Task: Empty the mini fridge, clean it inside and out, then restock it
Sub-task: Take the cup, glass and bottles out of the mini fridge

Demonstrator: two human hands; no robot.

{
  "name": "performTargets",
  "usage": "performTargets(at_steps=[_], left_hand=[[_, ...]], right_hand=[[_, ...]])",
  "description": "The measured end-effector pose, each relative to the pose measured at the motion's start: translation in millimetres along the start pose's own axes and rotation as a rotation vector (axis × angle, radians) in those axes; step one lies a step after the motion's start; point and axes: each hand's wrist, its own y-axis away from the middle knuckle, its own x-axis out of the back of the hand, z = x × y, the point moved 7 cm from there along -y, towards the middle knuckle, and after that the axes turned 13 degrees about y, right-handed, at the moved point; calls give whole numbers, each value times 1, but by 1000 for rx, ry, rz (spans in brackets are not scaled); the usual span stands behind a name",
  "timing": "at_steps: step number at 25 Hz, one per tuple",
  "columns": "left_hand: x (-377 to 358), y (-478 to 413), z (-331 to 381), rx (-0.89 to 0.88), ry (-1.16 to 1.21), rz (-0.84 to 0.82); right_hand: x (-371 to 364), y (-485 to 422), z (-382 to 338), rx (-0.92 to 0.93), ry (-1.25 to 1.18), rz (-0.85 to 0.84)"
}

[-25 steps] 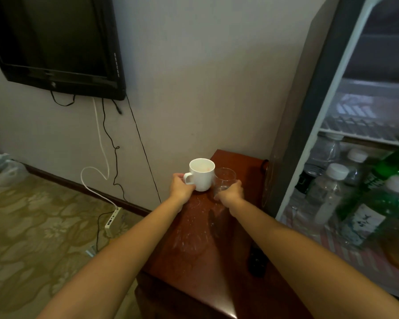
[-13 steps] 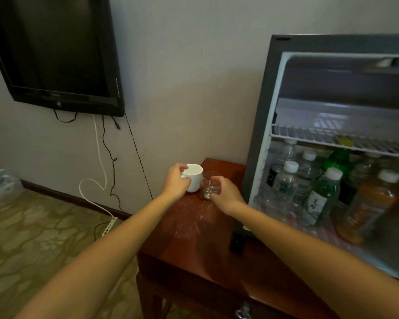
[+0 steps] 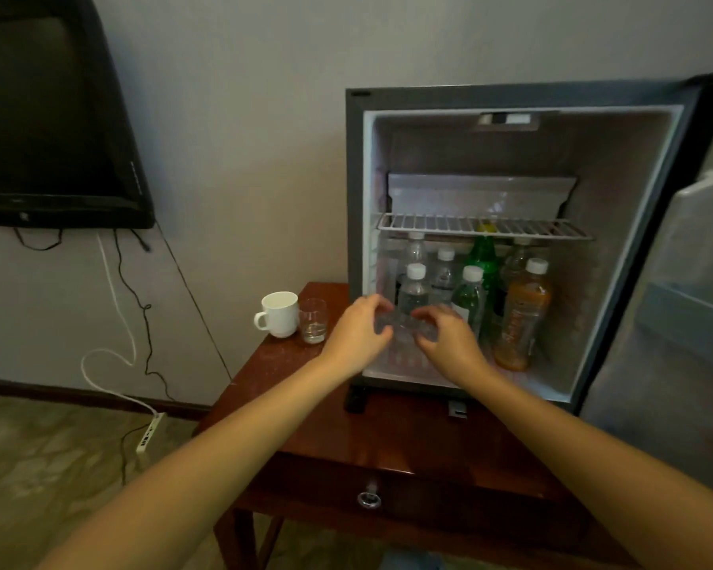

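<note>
The mini fridge (image 3: 357,199) stands open on a dark wooden table (image 3: 387,438), its door (image 3: 676,281) swung to the right. Below the wire shelf (image 3: 482,228) stand several bottles: a clear water bottle (image 3: 413,288) at the front left, a green one (image 3: 468,298) beside it, an orange drink (image 3: 521,318) on the right. My left hand (image 3: 359,333) and my right hand (image 3: 449,339) hover at the fridge opening on either side of the clear bottle's lower part. Their fingers are half curled and hold nothing I can make out.
A white mug (image 3: 278,314) and a small glass (image 3: 313,320) stand together on the table's far left corner. A wall television (image 3: 50,117) hangs at the left with cables down to a power strip (image 3: 149,436) on the carpet. The table has a drawer (image 3: 369,497).
Both hands let go of the mug and the glass and moved right to the fridge opening. The view swung right, so the whole fridge interior now shows.
</note>
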Motion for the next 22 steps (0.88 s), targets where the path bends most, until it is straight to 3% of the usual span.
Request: performTargets(at_steps=[4,8,11,17,22], left_hand=[[-77,-20,-2,255,226,-65],[-78,-40,-22,446,317,178],[-85,-51,-40,456,306,279],[-107,-62,-81,517,633,270],[-118,-61,-102,546,676,205]], right_hand=[[11,25,62,-193,-77,80],[12,24,68,-199,-82,73],[13,26,82,-217,-95,96],[9,33,99,-204,-152,103],[-20,7,115,-483,-448,136]])
